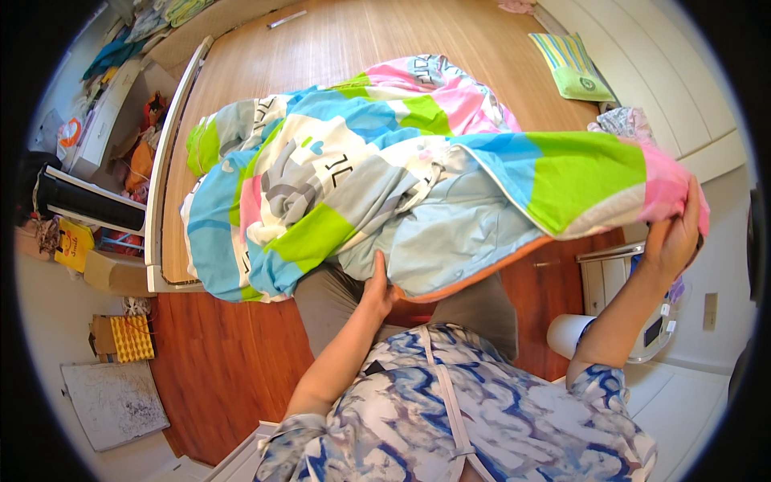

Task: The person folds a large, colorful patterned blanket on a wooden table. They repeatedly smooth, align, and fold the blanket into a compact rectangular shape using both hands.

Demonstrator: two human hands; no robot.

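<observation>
A multicoloured duvet cover (319, 223), blue, green, pink, grey and white, lies bunched over the front of a bed. Its right part is stretched out to the side, its pink corner gripped in my right hand (677, 229). Beneath that raised flap shows a light blue quilted blanket (464, 235) with an orange edge. My left hand (379, 289) holds the blanket's near edge just above my lap, thumb on top and the other fingers largely hidden below.
The wooden bed surface (241, 66) has a pale raised frame on the left. A green striped pillow (572, 69) lies at the back right. A white bedside cabinet (596, 283) and a white bin (566, 336) stand at right. Open drawers and boxes (114, 274) crowd the left.
</observation>
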